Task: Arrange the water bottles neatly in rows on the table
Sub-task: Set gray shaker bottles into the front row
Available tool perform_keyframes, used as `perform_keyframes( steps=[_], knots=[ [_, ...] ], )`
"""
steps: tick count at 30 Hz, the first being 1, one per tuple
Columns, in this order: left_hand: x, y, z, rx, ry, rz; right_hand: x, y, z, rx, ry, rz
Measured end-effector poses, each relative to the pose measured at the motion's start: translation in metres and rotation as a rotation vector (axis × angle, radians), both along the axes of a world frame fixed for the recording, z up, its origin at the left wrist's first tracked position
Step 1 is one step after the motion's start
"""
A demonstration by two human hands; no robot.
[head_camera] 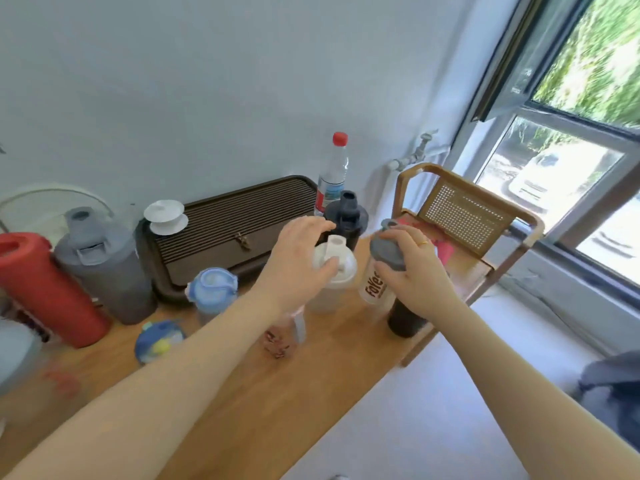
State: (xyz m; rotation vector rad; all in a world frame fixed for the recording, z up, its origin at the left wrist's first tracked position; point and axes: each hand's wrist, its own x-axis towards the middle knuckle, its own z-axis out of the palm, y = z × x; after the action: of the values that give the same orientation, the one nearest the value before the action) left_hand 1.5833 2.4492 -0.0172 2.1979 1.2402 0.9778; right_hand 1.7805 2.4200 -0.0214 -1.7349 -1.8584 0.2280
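At frame centre I see my left hand (298, 258) gripping the white shaker bottle (334, 271) by its lid, my right hand (414, 268) clamped on the grey-lidded shaker (379, 268).

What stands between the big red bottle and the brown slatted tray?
In the head view, a large grey bottle with a flip lid stands between the red bottle and the slatted tray, close beside both.

Bottles (334, 271) on table (242, 393) — tray (239, 230) behind
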Motion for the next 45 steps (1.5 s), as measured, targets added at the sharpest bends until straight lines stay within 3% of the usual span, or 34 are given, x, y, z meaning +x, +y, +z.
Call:
perform_keyframes(
  steps=[2,5,8,10,12,16,20,24,33,39,45],
  knots=[
    [0.03,0.017,0.003,-0.092,0.011,0.003,0.036,0.009,-0.001,-0.071,-0.04,-0.084],
    [0.063,0.04,-0.001,-0.065,0.069,0.028,0.078,0.018,-0.007,-0.183,-0.016,-0.146],
    [0.088,0.048,-0.009,-0.077,0.096,0.052,0.111,0.03,-0.016,-0.403,-0.038,-0.059],
    [0.103,0.044,-0.019,-0.113,0.077,0.063,0.124,0.035,-0.026,-0.623,-0.117,0.032],
    [0.115,0.036,-0.03,-0.127,0.069,0.031,0.13,0.032,-0.04,-0.716,-0.211,0.098],
    [0.138,0.034,-0.041,-0.141,0.161,-0.029,0.137,0.026,-0.055,-0.596,-0.109,0.126],
    [0.161,0.052,-0.039,-0.194,0.331,0.106,0.146,0.027,-0.06,-0.568,-0.072,0.095],
    [0.172,0.063,-0.046,-0.279,0.319,0.198,0.149,0.032,-0.064,-0.554,-0.046,0.016],
    [0.166,0.051,-0.06,-0.234,0.024,0.205,0.155,0.041,-0.054,-0.592,0.029,0.127],
    [0.121,0.023,-0.014,-0.081,-0.271,0.178,0.138,0.063,-0.027,-0.473,0.044,0.164],
    [0.073,0.002,0.014,-0.094,-0.366,0.164,0.081,0.12,-0.013,-0.391,0.137,0.243]
  ],
)
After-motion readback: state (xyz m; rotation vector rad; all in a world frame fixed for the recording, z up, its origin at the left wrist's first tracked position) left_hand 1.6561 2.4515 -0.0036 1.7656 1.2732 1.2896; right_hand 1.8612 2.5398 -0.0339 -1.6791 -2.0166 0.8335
